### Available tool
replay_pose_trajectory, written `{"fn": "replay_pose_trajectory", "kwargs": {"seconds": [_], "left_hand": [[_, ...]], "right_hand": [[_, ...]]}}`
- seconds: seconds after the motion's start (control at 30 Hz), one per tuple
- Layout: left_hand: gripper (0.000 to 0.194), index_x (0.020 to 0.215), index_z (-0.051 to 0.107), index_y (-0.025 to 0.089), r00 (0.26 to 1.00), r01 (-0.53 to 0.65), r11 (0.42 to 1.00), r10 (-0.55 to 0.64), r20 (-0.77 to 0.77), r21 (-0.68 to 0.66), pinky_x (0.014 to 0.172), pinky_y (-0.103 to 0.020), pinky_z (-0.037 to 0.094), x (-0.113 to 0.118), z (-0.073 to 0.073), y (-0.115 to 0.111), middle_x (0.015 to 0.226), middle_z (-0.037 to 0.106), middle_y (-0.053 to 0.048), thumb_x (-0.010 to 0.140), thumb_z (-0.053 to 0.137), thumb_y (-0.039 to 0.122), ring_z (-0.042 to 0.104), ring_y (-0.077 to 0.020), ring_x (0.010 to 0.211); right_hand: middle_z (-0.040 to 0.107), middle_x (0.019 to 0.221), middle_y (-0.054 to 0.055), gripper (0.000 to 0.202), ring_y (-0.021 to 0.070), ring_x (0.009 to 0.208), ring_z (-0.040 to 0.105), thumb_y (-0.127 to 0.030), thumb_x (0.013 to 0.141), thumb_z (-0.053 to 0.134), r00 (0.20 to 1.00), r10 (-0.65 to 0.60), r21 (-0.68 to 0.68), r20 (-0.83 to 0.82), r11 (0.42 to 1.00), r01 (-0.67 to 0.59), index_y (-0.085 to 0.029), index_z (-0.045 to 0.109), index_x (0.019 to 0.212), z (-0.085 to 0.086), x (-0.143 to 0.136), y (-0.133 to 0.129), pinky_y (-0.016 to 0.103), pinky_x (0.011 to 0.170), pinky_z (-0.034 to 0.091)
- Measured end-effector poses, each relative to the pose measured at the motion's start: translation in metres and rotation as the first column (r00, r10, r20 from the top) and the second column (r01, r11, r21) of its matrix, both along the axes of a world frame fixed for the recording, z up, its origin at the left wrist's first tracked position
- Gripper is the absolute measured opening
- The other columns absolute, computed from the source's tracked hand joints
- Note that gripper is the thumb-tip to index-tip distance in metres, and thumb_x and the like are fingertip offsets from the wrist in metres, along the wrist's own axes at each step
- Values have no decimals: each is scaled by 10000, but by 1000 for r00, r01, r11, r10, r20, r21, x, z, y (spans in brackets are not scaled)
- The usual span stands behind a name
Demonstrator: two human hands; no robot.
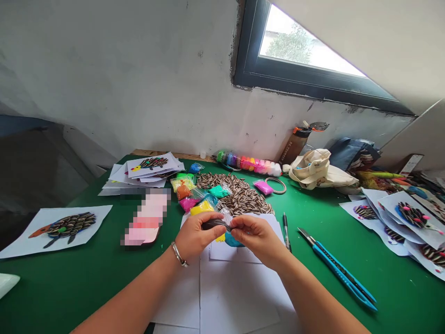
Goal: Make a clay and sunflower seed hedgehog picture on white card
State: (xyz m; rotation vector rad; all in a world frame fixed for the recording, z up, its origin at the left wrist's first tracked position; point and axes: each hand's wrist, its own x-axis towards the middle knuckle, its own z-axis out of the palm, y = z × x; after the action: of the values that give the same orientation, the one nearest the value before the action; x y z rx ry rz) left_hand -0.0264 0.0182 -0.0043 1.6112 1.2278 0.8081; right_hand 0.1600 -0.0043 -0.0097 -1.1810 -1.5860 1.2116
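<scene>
My left hand [196, 234], with a silver bracelet at the wrist, is closed around a dark grey piece of modelling clay [212, 224], which looks partly wrapped in clear plastic. My right hand [253, 235] pinches the clay's right end with thumb and forefinger, so the fingertips of both hands nearly meet. Beneath them lies a white sheet [222, 254] bearing a blue clay shape [232, 240] and a bit of yellow, partly covered by my hands. Just beyond are bags of coloured clay, among them a yellow clay packet [201, 208], and a heap of striped sunflower seeds [239, 192].
Left are a seed-bird picture [71, 228], a pink phone-like object [148, 218] and stacked pictures [149, 164]. A black pen [285, 229] and blue utility knife [340, 269] lie right, before more pictures [410, 213]. A bottle [295, 146] and canvas bag [314, 169] stand behind.
</scene>
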Motion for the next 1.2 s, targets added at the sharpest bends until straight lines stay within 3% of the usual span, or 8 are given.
{"fn": "replay_pose_trajectory", "kwargs": {"seconds": [0.33,0.6,0.87,1.07,1.2], "left_hand": [[379,988,688,164,1000,7,1000,-6,-13,22,663,-278,506,-2,-7,2,886,697,-63,690,654,396,633,-218,805],[394,993,687,158,1000,10,1000,-10,-22,-15,662,-283,510,0,-4,2,892,698,-67,685,657,401,632,-223,810],[389,992,682,156,1000,7,999,-6,26,-42,666,-280,509,-1,-2,2,909,694,-67,684,669,393,633,-215,805],[396,1003,677,152,1000,13,999,-12,26,-47,658,-277,514,-2,-3,3,896,698,-66,685,667,388,636,-211,792],[381,978,688,160,999,-3,999,4,32,-33,680,-286,521,-3,-3,3,901,697,-63,678,675,393,640,-208,785]], "right_hand": [[634,752,25,143,144,689,575,-290,774,629,998,21,-137,-67,990,-30,-172,662,847,0,8,2,292,643,473],[635,707,19,141,139,631,591,-305,783,628,997,11,-107,-77,994,-19,-165,617,788,3,8,3,281,609,476],[652,648,15,215,128,556,599,-369,803,610,969,-114,-165,-218,983,79,-167,558,752,6,9,7,258,575,470],[662,700,15,171,141,636,622,-310,746,668,954,-63,-196,-294,981,5,-167,623,826,8,7,6,282,647,500],[679,748,35,214,147,669,630,-319,741,670,956,-91,-200,-279,979,35,-161,684,885,7,10,7,304,692,503]]}}
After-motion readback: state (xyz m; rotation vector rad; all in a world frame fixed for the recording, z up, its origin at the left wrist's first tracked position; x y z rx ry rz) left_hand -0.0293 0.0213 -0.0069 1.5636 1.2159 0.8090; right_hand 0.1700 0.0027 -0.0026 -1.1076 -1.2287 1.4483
